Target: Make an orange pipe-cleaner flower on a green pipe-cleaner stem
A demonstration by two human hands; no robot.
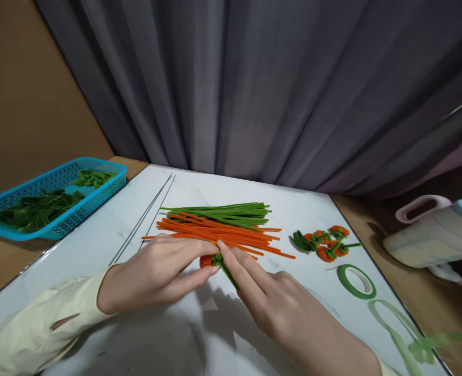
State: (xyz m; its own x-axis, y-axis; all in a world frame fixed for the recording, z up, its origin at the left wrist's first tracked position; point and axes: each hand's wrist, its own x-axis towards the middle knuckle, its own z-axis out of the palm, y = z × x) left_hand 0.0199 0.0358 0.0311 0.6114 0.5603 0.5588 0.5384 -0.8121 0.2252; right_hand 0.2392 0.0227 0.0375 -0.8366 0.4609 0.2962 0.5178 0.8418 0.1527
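Note:
Between my two hands is a small orange pipe-cleaner flower (206,260) with a green base and a green stem (229,278). My left hand (162,269) pinches the orange head between thumb and fingers. With fingertips closed at the green base, my right hand (272,292) meets the left there; its fingers partly cover the stem. Just beyond the hands lie loose orange pipe cleaners (223,233), and behind them a bundle of green pipe cleaners (231,211). Several finished-looking orange and green flowers (328,244) are grouped at the right.
A roll of green tape (356,282) lies right of my hands, near a loose pale green strip (397,326). Thin dark wires (147,219) are at the left. A blue basket (54,230) holds green pieces. Beyond the right edge stands a lidded jug (430,237); a grey curtain (231,94) hangs behind.

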